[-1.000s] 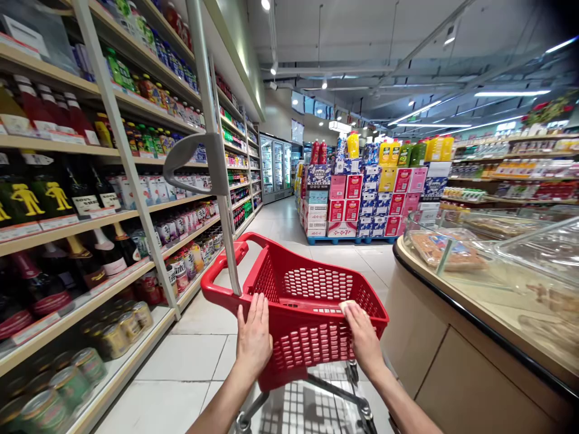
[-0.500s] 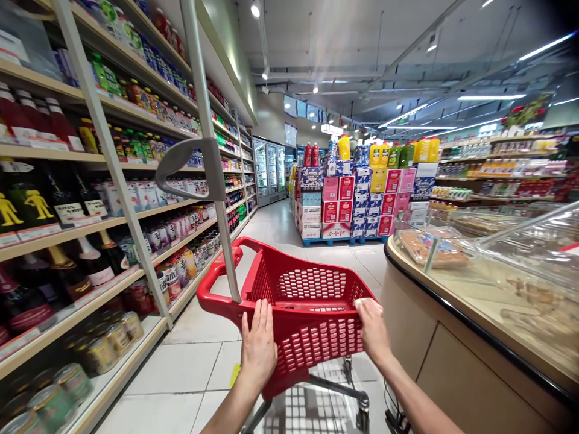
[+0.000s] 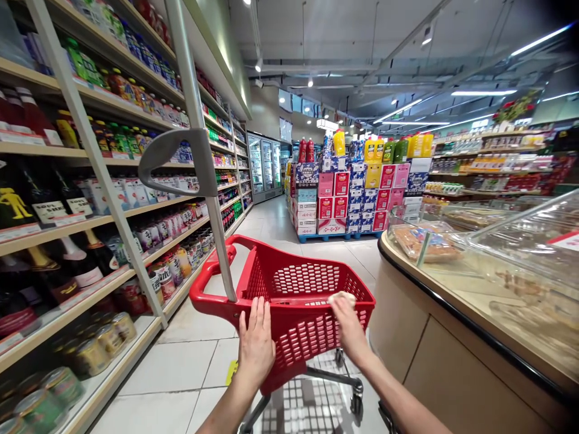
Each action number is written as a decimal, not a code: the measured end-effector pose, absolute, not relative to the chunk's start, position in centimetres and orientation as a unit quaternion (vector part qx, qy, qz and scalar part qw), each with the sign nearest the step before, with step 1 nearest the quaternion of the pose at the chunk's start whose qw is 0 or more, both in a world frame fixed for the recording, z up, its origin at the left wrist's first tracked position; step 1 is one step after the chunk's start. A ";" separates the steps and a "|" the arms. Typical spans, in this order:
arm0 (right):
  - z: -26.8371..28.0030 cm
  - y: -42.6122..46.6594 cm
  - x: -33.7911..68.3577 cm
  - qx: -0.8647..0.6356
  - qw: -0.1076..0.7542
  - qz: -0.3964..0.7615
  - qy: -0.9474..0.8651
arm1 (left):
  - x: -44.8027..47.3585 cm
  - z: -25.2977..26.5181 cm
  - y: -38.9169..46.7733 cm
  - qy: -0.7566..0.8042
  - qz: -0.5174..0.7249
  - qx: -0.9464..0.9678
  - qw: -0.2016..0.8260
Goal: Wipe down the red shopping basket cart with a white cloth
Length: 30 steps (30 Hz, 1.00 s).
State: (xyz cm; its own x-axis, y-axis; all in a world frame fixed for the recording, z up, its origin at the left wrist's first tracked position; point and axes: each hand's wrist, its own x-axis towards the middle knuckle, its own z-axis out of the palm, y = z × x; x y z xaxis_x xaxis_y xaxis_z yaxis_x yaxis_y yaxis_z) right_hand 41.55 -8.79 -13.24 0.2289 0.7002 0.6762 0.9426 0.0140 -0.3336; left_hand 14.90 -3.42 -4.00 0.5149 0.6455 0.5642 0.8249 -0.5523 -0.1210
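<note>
A red plastic shopping cart (image 3: 307, 343) stands sideways in front of me, its basket bare inside where I can see. My left hand (image 3: 256, 340) lies flat against the near side close to the handle end, fingers stretched upward and together. On the near rim, towards the right end, my right hand (image 3: 347, 325) presses a whitish cloth (image 3: 342, 298) that is mostly covered by the fingers. A grey metal pole (image 3: 199, 120) with a looped grey handle (image 3: 176, 163) rises from the cart's left end.
Shelves of bottles and cans (image 3: 149, 229) run along the left. A curved glass-topped display counter (image 3: 452, 301) stands close on the right. Ahead, stacked drink boxes (image 3: 335, 199) sit on a blue pallet (image 3: 325, 237), with glass-door fridges (image 3: 265, 166) beyond.
My right hand has slid left along the cart's near rim with the cloth, away from the right corner. My left hand stays on the side. The view has shifted slightly.
</note>
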 end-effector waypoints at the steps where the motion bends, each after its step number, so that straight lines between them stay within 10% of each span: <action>1: -13.1 -8.6 40.7 -0.661 0.376 -0.154 -0.631 | 14.9 -4.0 -3.4 -0.433 -0.233 -0.850 0.191; 22: -12.2 -5.7 43.3 -0.671 0.432 -0.129 -0.588 | 11.3 1.2 -3.8 -0.410 -0.338 -0.829 0.174; 30: -6.3 -5.3 26.3 -0.541 0.552 -0.048 -0.633 | 9.9 1.8 -2.9 -0.462 -0.342 -0.801 0.166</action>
State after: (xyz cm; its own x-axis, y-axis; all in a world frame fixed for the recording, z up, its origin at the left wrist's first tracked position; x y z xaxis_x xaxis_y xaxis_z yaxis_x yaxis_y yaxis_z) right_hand 26.35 -5.25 -6.30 0.1948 0.6317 0.7503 0.7383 0.4092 -0.5362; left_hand 9.88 -2.86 1.83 0.3398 0.6267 0.7013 0.8538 -0.5182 0.0494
